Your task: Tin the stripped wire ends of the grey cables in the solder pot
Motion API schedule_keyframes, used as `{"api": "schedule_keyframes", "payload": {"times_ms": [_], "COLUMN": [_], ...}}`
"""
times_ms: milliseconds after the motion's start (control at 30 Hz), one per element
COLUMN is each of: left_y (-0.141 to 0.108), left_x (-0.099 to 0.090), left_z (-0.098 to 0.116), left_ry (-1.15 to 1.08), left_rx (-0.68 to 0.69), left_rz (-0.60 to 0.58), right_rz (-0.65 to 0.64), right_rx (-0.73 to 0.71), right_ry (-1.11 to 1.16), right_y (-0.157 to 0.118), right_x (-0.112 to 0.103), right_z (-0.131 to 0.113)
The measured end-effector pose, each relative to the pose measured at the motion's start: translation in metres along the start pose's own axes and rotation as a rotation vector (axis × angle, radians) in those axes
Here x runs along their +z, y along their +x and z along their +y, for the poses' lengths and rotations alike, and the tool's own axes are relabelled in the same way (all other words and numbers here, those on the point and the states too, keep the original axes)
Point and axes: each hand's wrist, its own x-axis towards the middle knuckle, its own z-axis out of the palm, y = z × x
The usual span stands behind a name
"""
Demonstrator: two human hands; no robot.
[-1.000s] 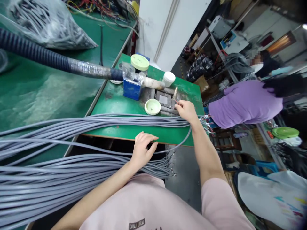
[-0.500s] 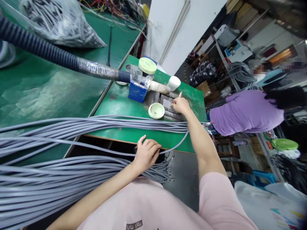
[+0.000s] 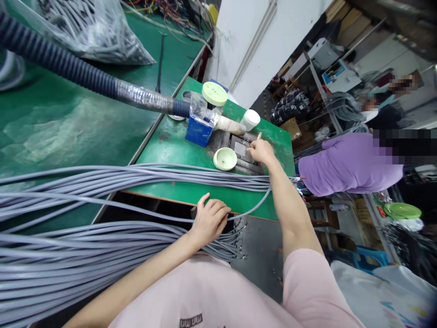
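Note:
My right hand (image 3: pixel 262 151) is closed round a thin light-coloured stick, whose end shows above the fist, over a dark device with a square grey plate (image 3: pixel 241 148). My left hand (image 3: pixel 210 218) lies by the near table edge, fingers curved over a single grey cable (image 3: pixel 150 212); its grip is partly hidden. Between the hands a bundle of grey cables (image 3: pixel 191 176) runs across the green table. A pale green dish (image 3: pixel 225 159) sits left of the plate. Behind it, a taped nozzle (image 3: pixel 229 125) on a corrugated hose (image 3: pixel 82 79) rests by a blue box (image 3: pixel 199 131).
A white jar (image 3: pixel 251 119) and a green-lidded container (image 3: pixel 215 94) stand at the back. More grey cables (image 3: pixel 102 264) lie at the lower left. A plastic bag of cable pieces (image 3: pixel 99 34) is upper left. A person in purple (image 3: pixel 351 164) is at the right.
The view has shifted slightly, so the table items appear a little further right. My hands keep nearly the same poses.

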Motion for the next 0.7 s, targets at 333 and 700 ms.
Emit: {"api": "schedule_keyframes", "payload": {"times_ms": [333, 700], "left_y": [0.0, 0.0], "left_x": [0.001, 0.0], "left_z": [0.0, 0.002], "left_ry": [0.002, 0.02], "left_rx": [-0.011, 0.008], "left_rz": [0.006, 0.016], "right_rz": [0.127, 0.123], "right_rx": [-0.067, -0.108], "right_ry": [0.832, 0.927], "right_y": [-0.091, -0.15], "right_x": [-0.029, -0.034], "right_z": [0.011, -0.005]}}
